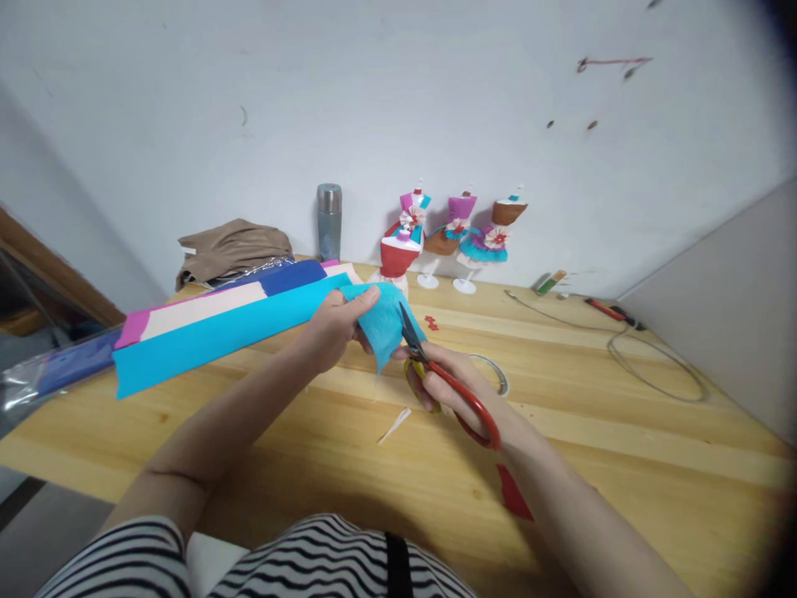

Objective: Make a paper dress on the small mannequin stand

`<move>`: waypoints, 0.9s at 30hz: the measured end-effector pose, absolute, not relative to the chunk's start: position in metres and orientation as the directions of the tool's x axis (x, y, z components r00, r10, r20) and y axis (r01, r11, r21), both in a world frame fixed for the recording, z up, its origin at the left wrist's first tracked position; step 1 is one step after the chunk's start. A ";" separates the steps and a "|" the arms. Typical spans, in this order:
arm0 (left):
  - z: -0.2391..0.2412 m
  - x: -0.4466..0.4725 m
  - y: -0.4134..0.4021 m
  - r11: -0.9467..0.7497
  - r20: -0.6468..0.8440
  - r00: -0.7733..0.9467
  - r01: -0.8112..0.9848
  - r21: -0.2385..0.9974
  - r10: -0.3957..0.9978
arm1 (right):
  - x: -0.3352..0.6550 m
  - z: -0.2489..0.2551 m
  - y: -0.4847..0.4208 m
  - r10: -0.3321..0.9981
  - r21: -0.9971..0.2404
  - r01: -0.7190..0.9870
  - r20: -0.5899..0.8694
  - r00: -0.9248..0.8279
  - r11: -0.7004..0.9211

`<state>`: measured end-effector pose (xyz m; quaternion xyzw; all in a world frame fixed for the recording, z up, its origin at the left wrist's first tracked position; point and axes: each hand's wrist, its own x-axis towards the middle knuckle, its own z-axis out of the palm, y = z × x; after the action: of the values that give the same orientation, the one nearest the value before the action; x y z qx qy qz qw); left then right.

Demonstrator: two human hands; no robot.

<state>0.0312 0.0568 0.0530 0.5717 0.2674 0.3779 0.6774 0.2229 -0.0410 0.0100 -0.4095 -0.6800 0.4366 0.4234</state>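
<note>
My left hand pinches a small piece of turquoise felt above the wooden table. My right hand grips red-handled scissors, whose dark blades are open against the right edge of the felt piece. A long turquoise felt sheet lies on the table to the left, on top of cream, pink and blue sheets.
Three small dress mannequins stand at the back by the wall, beside a metal flask. A tan cloth lies back left. A cable, a red-handled tool, red scraps and a white sliver lie around.
</note>
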 end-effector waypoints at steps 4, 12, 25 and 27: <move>0.054 0.033 0.055 0.080 0.056 0.559 -0.217 0.973 0.828 | 0.221 0.009 -0.042 0.925 -0.931 0.205 0.234 -0.300 0.302; 0.055 0.034 0.054 0.052 0.060 0.556 -0.183 0.982 0.829 | 0.219 0.008 -0.045 0.948 -0.932 0.254 0.195 -0.250 0.259; 0.052 0.035 0.055 0.057 0.054 0.550 -0.182 0.982 0.834 | 0.216 0.007 -0.044 0.952 -0.923 0.276 0.212 -0.221 0.270; 0.052 0.035 0.056 0.059 0.049 0.540 -0.181 0.982 0.840 | 0.216 0.005 -0.043 0.956 -0.930 0.269 0.197 -0.216 0.252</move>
<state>0.0354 0.0557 0.0519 0.5694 0.2892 0.3823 0.6678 0.2162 -0.0432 0.0051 -0.4591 -0.6671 0.4038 0.4256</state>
